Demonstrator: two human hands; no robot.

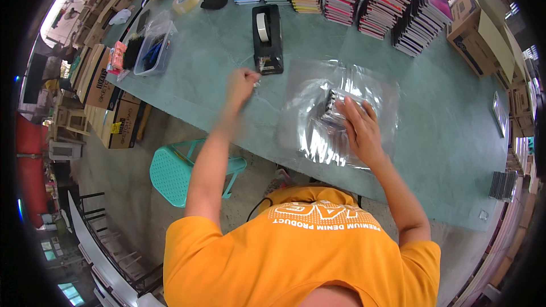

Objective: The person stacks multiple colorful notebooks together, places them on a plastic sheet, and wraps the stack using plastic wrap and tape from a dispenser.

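Clear film (298, 94) is lying spread, glinting; a dark-edged stack (331, 102) is resting near its middle; a black tape dispenser (269, 52) is standing nearby, holding a white roll (262, 27).

Clear film (301, 88): thin plastic, very glossy, rippled, broken by hard white glare. Small bundle (336, 101) within it: same slick shine over the top. Tape dispenser (275, 51): looks like hard plastic, smooth, slight sheen. Desk (443, 136): smooth top, mostly matt, soft reflections, faint scuffs. Stacked notebooks (422, 14): paper edges, smooth covers with some gloss. Tub (166, 59): see-through plastic, shiny walls. Wide tape roll (186, 1): smooth, semi-glossy plastic. Carton (471, 34): matt cardboard. Stool (170, 175): moulded plastic, perforated seat, low sheen. Shirt (284, 256): soft matt cloth, printed. Floor (128, 193): dull, concrete-like.
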